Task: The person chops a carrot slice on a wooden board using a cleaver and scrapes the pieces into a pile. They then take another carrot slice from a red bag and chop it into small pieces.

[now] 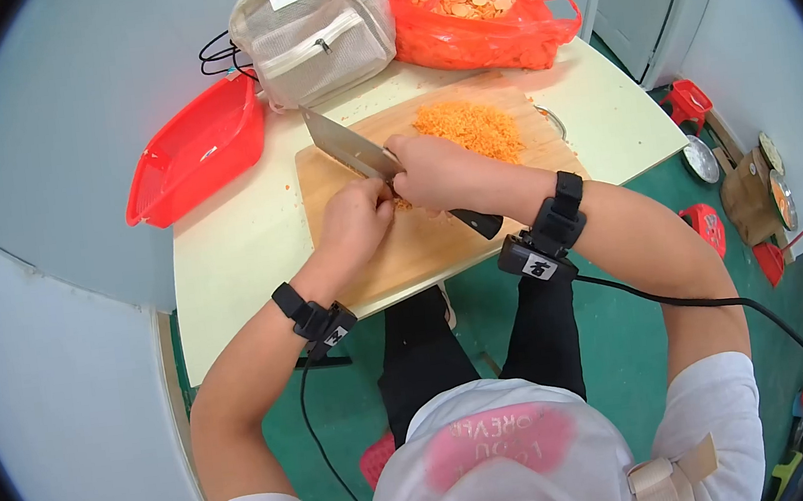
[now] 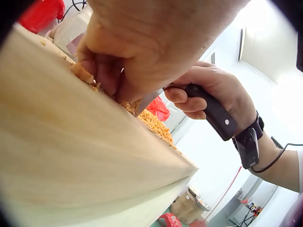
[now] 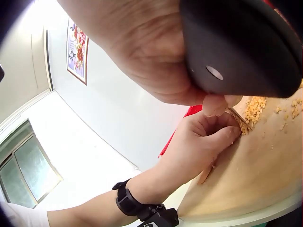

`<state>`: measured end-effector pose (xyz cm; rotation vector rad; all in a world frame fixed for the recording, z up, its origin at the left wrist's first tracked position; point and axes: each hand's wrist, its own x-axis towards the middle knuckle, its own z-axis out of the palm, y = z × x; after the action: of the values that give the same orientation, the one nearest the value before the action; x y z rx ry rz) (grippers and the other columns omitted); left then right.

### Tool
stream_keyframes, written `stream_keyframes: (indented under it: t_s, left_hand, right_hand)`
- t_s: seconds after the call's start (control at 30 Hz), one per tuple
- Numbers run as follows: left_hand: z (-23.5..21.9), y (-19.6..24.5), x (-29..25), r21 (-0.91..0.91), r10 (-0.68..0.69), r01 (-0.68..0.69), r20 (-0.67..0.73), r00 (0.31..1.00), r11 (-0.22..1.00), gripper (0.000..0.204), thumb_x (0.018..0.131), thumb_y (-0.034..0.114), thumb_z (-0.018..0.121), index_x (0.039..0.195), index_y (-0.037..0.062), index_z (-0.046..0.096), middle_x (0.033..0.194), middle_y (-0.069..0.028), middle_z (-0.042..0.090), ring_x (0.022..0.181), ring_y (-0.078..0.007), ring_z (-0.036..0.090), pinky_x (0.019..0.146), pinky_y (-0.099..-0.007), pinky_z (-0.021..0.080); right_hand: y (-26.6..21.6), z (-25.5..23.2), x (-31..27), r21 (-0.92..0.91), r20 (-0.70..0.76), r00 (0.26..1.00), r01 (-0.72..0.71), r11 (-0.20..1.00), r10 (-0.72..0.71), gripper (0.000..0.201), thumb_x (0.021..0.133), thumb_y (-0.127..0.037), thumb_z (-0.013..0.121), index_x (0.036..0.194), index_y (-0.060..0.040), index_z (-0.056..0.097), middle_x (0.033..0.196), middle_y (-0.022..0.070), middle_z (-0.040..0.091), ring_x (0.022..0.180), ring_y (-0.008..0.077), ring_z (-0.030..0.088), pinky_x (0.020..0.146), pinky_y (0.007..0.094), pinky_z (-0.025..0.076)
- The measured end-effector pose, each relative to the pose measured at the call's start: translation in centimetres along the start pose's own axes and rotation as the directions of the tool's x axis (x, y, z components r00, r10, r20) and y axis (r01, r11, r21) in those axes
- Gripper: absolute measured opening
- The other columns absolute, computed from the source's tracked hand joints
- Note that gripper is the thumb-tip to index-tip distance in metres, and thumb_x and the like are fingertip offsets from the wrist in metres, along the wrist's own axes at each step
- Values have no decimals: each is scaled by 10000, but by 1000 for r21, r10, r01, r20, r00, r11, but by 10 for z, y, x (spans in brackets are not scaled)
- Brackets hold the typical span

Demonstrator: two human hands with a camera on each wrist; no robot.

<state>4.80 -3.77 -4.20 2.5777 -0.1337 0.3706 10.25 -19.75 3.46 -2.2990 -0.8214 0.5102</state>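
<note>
My right hand grips a cleaver by its black handle, with the broad blade slanting over the wooden cutting board. Right beside the blade, my left hand presses down on the board with curled fingertips. These hold an orange carrot piece, seen sticking out under the fingers in the left wrist view. Its end also pokes out behind the left hand in the right wrist view. Finely chopped carrot lies heaped on the board's far right, with more crumbs along the blade.
A red plastic basket stands at the table's left. Behind the board are a pale mesh backpack and a red bag holding orange slices. Cables run from both wrist cameras. Basins, a carton and red stools stand on the green floor at right.
</note>
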Motion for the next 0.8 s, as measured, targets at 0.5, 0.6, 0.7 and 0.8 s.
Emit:
stream_keyframes:
  t_s: [0.5,0.6,0.7,0.8]
  left_hand:
    - [1,-2,-2,-27,-6,6,-3,1000,1000,81,788,70,612,819,-4,617,853,-214,625,804,-389,616,743,-459,496]
    - [3,-5,-1,-12,5,-5,-17,1000,1000,147,804,96,652,901,-14,662,858,-207,646,797,-362,636,722,-420,503]
    - [0,-5,-2,5,28,-28,-15,999,1000,144,811,98,651,900,-15,660,860,-196,645,787,-340,638,719,-405,504]
    - [-4,-6,-6,-98,-8,6,-23,1000,995,142,823,102,651,904,-15,654,842,-173,640,765,-296,638,707,-373,506]
  right_hand:
    - [-4,3,0,151,14,997,-76,986,75,276,870,-76,481,1134,1,506,748,137,614,549,210,634,473,336,526]
    - [-1,5,2,114,8,997,-82,990,82,276,871,-78,480,1134,1,506,747,134,613,552,208,636,471,338,525]
    - [0,3,4,138,22,999,-50,989,48,278,873,-86,479,1136,-3,505,753,134,615,549,209,637,470,338,526]
    - [-4,-3,4,130,29,996,-82,988,79,272,876,-83,478,1133,-1,506,760,136,616,551,209,638,474,337,528]
